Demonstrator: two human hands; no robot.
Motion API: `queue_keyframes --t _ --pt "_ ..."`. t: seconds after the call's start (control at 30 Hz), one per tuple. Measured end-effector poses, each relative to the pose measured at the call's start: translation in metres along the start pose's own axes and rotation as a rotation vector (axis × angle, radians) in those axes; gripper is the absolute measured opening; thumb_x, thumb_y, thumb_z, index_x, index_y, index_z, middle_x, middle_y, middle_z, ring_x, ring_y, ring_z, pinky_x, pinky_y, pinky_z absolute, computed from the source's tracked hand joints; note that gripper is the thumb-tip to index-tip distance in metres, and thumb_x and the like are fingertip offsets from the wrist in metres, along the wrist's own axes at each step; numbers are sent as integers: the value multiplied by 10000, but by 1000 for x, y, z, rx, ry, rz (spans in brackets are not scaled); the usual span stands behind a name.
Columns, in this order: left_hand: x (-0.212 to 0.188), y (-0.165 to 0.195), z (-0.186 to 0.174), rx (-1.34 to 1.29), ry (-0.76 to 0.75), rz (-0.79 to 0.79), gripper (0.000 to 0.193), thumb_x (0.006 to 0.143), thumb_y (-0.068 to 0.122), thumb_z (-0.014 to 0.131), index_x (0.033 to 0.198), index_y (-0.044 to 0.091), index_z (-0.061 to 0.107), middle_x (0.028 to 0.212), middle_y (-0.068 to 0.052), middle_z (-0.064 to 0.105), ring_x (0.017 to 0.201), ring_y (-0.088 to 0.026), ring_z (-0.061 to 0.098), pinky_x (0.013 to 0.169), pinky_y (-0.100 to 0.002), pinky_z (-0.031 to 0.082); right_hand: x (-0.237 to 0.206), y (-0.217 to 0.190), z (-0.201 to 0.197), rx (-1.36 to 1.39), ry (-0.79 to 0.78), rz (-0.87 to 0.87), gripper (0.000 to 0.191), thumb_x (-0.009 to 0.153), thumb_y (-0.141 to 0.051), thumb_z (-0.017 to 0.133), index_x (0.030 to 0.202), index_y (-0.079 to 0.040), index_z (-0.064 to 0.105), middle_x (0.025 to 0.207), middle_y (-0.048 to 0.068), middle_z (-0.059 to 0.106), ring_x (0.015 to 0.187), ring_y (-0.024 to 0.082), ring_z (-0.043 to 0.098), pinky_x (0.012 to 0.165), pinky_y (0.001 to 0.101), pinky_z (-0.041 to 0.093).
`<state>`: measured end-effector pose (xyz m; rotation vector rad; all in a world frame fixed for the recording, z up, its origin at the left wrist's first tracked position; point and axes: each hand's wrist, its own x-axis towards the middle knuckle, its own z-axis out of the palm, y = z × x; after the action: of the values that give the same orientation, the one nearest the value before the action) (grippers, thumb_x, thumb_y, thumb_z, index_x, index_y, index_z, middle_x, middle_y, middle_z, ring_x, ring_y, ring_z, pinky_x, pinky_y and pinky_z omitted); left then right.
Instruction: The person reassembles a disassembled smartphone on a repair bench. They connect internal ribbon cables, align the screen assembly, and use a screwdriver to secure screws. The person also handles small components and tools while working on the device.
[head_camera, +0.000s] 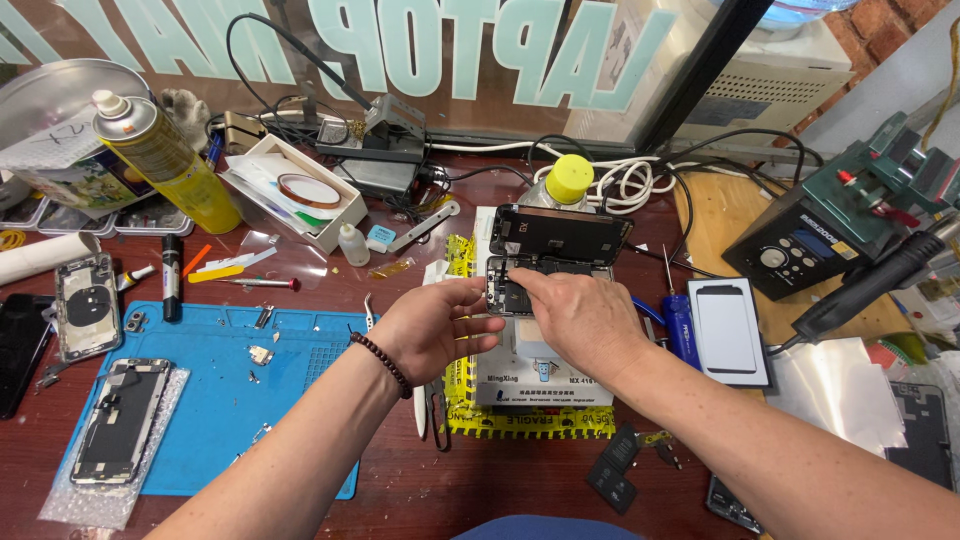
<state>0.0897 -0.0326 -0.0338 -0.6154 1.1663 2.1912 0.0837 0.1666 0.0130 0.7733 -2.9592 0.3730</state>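
My workbench: a dark red wooden tabletop (400, 500) backed by a glass window pane (450, 60) with pale lettering, brick wall (890, 25) at upper right.

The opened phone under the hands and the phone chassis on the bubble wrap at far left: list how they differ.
1. The opened phone sits on a white box; the phone chassis lies on bubble wrap.
2. The opened phone's screen is folded up; the chassis lies flat.
3. The left hand and right hand touch the opened phone; the chassis is untouched.
Both show bare internals.
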Motion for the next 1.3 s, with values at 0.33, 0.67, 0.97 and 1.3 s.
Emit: queue_keyframes --t 0.33,0.67,0.97,1.3 --pt "3 1 -1 -18 13 -10 233 973 140 535 1192 86 597 955 -62 603 876 -237 679 769 -404 601 1 -1 -1 16 24 -1 313 919 -187 602 1209 -210 715 801 123 750 713 356 728 635 506 580" --pt "4 -2 -4 23 70 -55 202 990 173 549 1159 68 585 1046 -72 591 946 -252 676 848 -416 583 -10 -3 13 28 63 16 299 933 -181 597 1202 -216 721 806 118 748 730 334 730 629 498 578" --pt "5 4 15 95 82 -83 188 1005 146 495 1149 70 587 968 -60 650 1031 -276 673 971 -430 566 -13 11 14 39 72 41 365 912 -169 562 1239 -239 711 817 120 748 742 330 732 648 496 577" --pt "16 8 16 132 123 -53 203 1015 180 529 1161 70 616 1001 -71 654 969 -240 670 916 -410 577 -35 53 -26 244 499 90 154 938 -158 679 1054 -117 772 854 132 761 721 314 731 631 413 572"
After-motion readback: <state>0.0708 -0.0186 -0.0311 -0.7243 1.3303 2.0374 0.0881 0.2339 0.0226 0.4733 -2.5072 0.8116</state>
